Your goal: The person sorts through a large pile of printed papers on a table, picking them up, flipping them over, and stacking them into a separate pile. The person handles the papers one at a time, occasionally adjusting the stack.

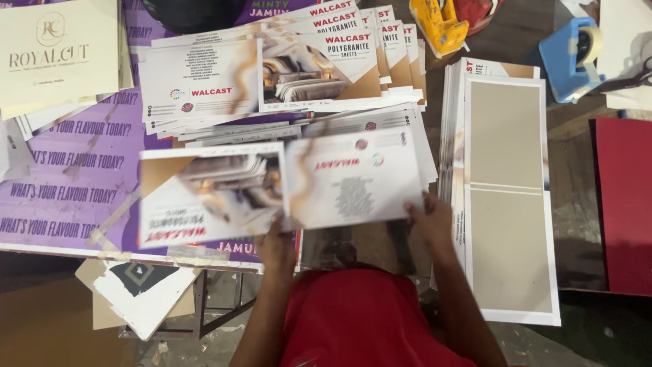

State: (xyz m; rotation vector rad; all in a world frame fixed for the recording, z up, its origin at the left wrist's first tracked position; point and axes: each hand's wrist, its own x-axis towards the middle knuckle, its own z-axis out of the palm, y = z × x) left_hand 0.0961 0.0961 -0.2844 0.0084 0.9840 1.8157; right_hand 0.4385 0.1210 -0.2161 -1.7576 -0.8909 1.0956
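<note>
I hold a wide printed folder cover (278,187) flat above the table, blurred by motion, its print upside down to me. My left hand (275,245) grips its near edge at the middle fold. My right hand (429,219) grips its right near corner. Under and behind it lies a fanned pile of the same printed covers (272,75), white with brown corners and red lettering. To the right stands a stack of grey board panels with white borders (509,197), close to my right hand.
A purple printed sheet (75,183) covers the table's left part, with cream cards (54,54) on its far corner. A yellow tape dispenser (440,26), a blue tape dispenser (569,58), scissors (628,81) and a red board (625,204) lie at the right. Cardboard scraps (139,295) lie below the table edge.
</note>
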